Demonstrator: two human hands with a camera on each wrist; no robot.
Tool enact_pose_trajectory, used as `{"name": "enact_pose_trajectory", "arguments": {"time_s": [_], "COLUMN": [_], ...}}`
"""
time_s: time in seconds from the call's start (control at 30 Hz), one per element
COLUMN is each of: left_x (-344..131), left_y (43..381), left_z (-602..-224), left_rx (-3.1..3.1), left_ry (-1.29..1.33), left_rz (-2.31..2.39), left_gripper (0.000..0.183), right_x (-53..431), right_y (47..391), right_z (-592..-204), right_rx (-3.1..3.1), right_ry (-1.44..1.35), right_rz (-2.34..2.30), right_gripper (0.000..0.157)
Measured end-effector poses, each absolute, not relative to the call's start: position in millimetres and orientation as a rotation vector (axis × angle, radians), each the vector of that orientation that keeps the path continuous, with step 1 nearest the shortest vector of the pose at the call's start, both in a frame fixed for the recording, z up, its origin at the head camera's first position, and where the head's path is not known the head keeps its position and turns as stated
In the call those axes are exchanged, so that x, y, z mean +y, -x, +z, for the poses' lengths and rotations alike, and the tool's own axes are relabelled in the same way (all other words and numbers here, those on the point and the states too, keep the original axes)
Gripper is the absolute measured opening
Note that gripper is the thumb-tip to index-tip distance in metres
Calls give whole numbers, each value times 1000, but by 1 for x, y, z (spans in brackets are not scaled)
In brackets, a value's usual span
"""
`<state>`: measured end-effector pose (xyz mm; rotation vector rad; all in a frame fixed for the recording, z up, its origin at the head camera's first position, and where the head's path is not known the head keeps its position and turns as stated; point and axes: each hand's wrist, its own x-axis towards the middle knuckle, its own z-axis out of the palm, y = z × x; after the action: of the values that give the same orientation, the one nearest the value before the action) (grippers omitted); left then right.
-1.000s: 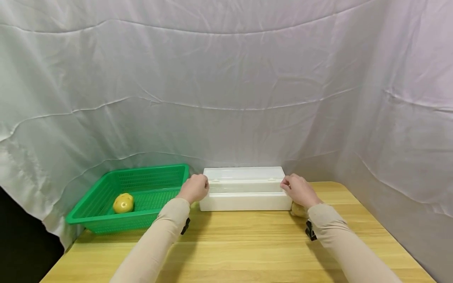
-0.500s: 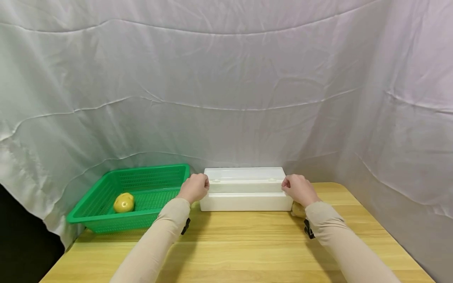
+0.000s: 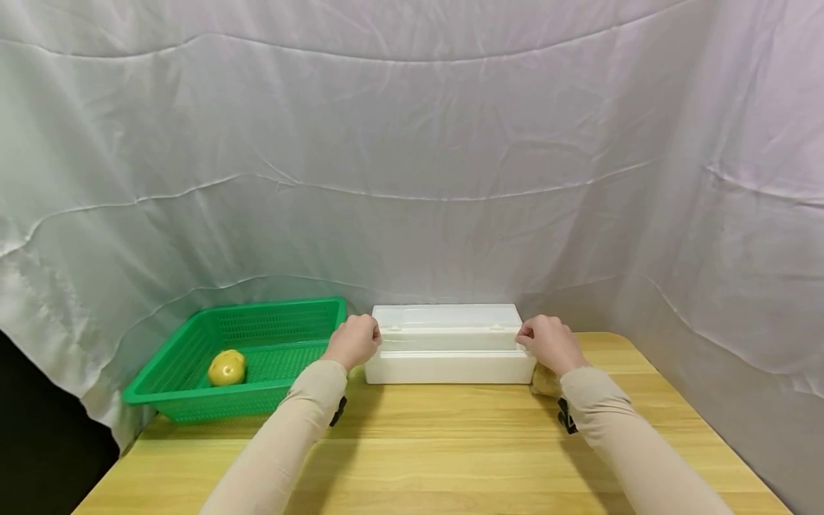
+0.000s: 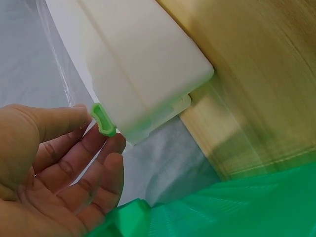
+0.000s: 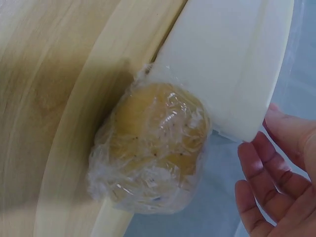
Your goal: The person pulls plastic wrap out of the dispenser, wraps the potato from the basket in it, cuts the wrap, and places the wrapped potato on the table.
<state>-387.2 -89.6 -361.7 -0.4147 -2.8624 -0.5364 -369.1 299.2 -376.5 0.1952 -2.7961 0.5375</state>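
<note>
A long white cling film dispenser [image 3: 449, 369] lies across the back of the table, its pale lid tilted up behind. At its left end my left hand [image 3: 352, 342] pinches a small green slider [image 4: 102, 120] between thumb and fingers. My right hand [image 3: 550, 343] grips the upper corner at the other end, thumb on one side and fingertips below in the right wrist view. Thin clear film shows along the dispenser's edge in both wrist views. Against the right end sits a potato wrapped in cling film [image 5: 158, 138], partly hidden by my right hand in the head view.
To the left stands a green plastic basket [image 3: 212, 406] with a bare yellow potato [image 3: 227, 367] inside; its right side comes close to my left hand. A grey curtain [image 3: 444, 143] hangs behind the wooden table [image 3: 438, 458].
</note>
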Motion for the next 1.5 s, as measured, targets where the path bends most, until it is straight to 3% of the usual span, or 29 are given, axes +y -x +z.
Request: {"name": "enact_pose_trajectory", "arguments": {"time_s": [0.3,1.5], "left_x": [-89,-87], "left_y": [386,389], "left_z": [-358,-347], "left_rx": [-2896,-2885], "left_ry": [379,437], "left_rz": [-536,-571], "left_gripper": [22,19], "right_x": [301,304], "right_y": [366,367], "right_z": [-374,-362], "right_rx": [-2783,-2806], "right_ry": [-184,-267], "right_rz": [558,586], "right_gripper": [12,13]}}
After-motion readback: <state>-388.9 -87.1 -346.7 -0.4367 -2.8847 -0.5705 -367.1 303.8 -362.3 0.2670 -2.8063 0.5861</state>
